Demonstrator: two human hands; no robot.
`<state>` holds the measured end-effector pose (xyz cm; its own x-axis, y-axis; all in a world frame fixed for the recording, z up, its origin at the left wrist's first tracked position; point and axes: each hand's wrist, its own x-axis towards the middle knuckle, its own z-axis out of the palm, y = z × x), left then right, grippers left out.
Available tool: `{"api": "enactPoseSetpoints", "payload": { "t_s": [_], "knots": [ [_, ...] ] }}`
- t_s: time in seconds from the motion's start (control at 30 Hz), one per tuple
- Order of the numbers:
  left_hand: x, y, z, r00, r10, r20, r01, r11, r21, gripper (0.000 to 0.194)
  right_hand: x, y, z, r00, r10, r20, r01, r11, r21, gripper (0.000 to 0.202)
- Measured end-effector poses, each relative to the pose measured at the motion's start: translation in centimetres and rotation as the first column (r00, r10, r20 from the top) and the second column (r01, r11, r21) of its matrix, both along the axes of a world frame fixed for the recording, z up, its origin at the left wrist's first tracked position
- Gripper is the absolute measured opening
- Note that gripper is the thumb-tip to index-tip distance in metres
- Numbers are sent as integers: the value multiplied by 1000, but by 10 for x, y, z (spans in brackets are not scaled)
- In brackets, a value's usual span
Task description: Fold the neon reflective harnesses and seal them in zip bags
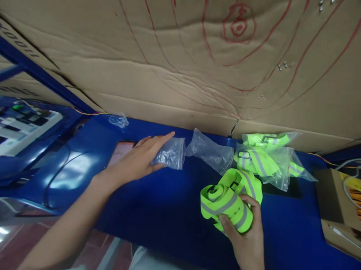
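My right hand [245, 224] is closed around a rolled neon-yellow reflective strap [225, 207] with grey stripes. A loop of the strap with a dark buckle hangs at the roll's far side. My left hand [146, 153] reaches over a clear plastic bag [173, 153], fingers stretched out and thumb apart. The bag shows between thumb and forefinger; its near end is hidden under the hand. Another clear bag [211, 151] lies flat just to the right. Beyond the strap roll lie several clear bags with neon straps [259, 161] inside.
A brown cardboard sheet [164, 51] with red drawn rings stands along the back of the blue table [160, 208]. A phone [120, 151] lies partly behind my left wrist. An open cardboard box [332, 199] with cables stands right; a white power strip [29, 133] lies left.
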<state>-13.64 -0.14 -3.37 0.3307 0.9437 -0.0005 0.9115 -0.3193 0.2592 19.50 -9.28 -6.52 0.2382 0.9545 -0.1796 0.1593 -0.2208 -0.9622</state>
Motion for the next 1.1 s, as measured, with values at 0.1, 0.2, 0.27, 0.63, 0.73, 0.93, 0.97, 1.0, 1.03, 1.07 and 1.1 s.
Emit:
{"api": "enactPoseSetpoints", "payload": {
  "t_s": [0.1,0.2,0.27,0.63,0.73,0.93,0.97,1.0,1.03,1.07,1.1],
  "knots": [
    [15,-28,9,992,-121,-16,122,988,98,79,13,9,1,1000,-15,-5,15,999,31,56],
    [34,-42,16,976,-207,-61,216,951,222,75,24,17,6,1000,18,1,-18,996,85,56],
    [47,-43,19,959,-265,-103,283,918,276,72,25,20,11,995,89,45,-93,990,102,52],
    [102,-35,6,921,-384,65,378,921,94,133,21,25,24,916,275,291,-302,952,49,47],
    [109,-35,2,940,-329,88,321,942,97,133,20,28,31,913,291,287,-320,946,60,44],
    [116,-38,-9,945,-322,58,303,928,216,93,10,40,24,894,344,288,-374,926,52,54],
    [117,-39,-11,945,-323,46,304,923,236,88,8,41,20,905,316,284,-348,935,67,60],
    [118,-40,-13,946,-322,35,303,918,258,84,6,42,15,919,286,270,-317,945,81,64],
    [118,-41,-15,947,-321,28,301,912,279,81,4,42,11,933,261,247,-291,953,91,66],
    [118,-42,-16,948,-318,26,296,907,299,80,2,42,9,943,253,217,-278,956,93,66],
    [118,-42,-17,950,-310,30,285,905,317,80,1,41,8,946,266,183,-286,954,88,64]
  ]
}}
